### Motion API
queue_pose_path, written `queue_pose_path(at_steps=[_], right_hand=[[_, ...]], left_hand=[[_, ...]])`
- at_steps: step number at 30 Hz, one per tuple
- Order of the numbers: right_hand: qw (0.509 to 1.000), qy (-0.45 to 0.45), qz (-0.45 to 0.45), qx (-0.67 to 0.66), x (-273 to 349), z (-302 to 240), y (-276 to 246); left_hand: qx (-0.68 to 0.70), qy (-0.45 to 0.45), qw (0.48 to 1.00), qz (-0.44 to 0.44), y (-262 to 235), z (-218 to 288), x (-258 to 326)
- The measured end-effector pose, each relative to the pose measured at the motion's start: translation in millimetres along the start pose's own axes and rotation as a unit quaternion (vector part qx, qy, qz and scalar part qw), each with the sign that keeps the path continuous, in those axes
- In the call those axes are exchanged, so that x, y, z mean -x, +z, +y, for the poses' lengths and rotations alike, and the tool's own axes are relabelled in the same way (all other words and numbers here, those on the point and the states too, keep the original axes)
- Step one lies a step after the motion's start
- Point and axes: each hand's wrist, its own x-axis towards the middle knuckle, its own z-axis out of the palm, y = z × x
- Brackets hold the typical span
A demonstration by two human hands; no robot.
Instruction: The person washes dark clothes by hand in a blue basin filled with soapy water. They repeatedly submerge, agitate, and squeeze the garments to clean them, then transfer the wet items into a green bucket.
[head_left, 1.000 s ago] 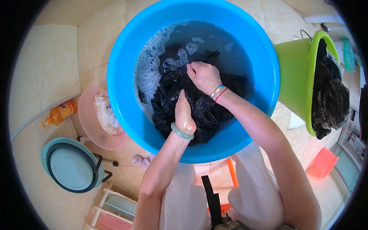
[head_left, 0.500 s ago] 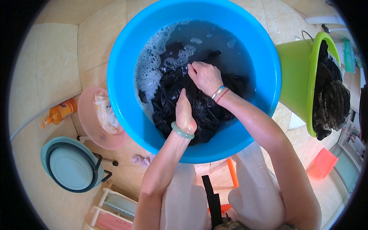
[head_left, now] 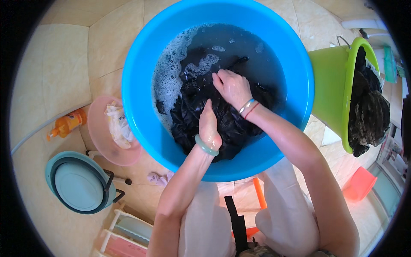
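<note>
Soaked black clothing [head_left: 229, 124] lies bunched in the soapy water of a large blue basin [head_left: 139, 85]. My right hand [head_left: 234, 89] is closed on a fold of it near the middle of the basin, knuckles up. It wears a silver bangle and a red cord. Lower and to the left, my left hand [head_left: 209, 124] presses against the same clothing, thumb pointing up and away. Its other fingers are hidden by the cloth, and a pale green bangle circles the wrist. White foam [head_left: 166, 70] floats along the basin's left side.
Right of the basin, a lime-green bucket [head_left: 329, 81] holds dark clothes [head_left: 368, 107]. At left are a pink basin [head_left: 100, 137] with whitish cloth, an orange bottle [head_left: 68, 123] and blue-grey basins [head_left: 79, 186]. A red container [head_left: 361, 183] sits at lower right.
Both hands have shifted very slightly to the right in the picture, the right one also a little lower. The clothing between them has moved slightly; both hands stay at it.
</note>
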Motion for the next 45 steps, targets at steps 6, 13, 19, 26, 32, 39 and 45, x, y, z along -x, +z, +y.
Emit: queue_pose_path(at_steps=[6,13,19,26,32,39,45], right_hand=[[0.966,-0.196,-0.088,-0.143,61.5,-104.8,-48.6],[1.000,-0.011,-0.008,-0.006,-6.7,-3.5,-2.9],[0.964,-0.210,-0.068,-0.151,62.0,-99.5,-46.3],[1.000,-0.012,-0.002,-0.029,-4.8,0.0,0.8],[0.974,-0.212,-0.064,-0.043,40.2,-76.3,-39.8],[0.999,-0.018,-0.021,-0.019,1.4,-15.2,-1.1],[0.986,-0.159,-0.043,-0.041,28.8,-61.8,-34.5]], left_hand=[[0.109,0.042,0.958,-0.262,-41.4,12.3,4.0],[0.078,0.005,0.992,-0.102,-1.8,-2.6,3.6],[0.179,0.010,0.957,-0.229,-41.8,-11.4,3.3],[0.060,0.010,0.994,-0.090,-2.8,-0.8,7.6],[0.184,-0.027,0.960,-0.210,-31.5,3.7,5.6],[0.088,0.044,0.991,-0.093,-10.4,-2.4,2.9],[0.191,-0.017,0.968,-0.161,-45.6,-13.4,-6.8]])
